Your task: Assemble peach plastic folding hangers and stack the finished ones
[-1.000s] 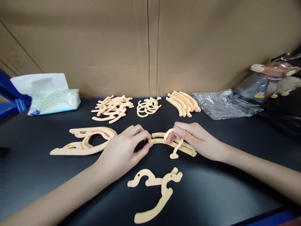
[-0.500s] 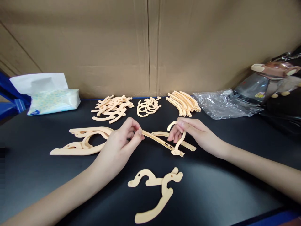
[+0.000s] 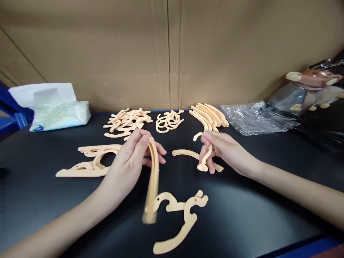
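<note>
My left hand (image 3: 129, 157) pinches one end of a long, curved cream plastic hanger arm (image 3: 153, 175). The arm hangs down with its hollow side showing, its lower end blurred. In my right hand (image 3: 231, 150) is a curved hanger hook (image 3: 206, 156) with a flat round foot, gripped near its bend. Another curved arm (image 3: 185, 153) lies partly behind my right fingers. Nearer me, a jointed set of hanger pieces (image 3: 176, 207) rests on the black table (image 3: 242, 215). Folded hanger assemblies (image 3: 83, 173) lie left of my left hand, which covers their right end.
Along the back lie a pile of jointed pieces (image 3: 129, 120), a heap of hooks (image 3: 169, 122) and a stack of curved arms (image 3: 209, 116). A tissue pack (image 3: 60, 114) stands left; a clear plastic bag (image 3: 258, 120) and a bottle (image 3: 287, 95) are at right.
The hanger arm has come away from the hook's foot and swung down toward me in my left hand. My right hand still holds the hook, its fingers now more spread.
</note>
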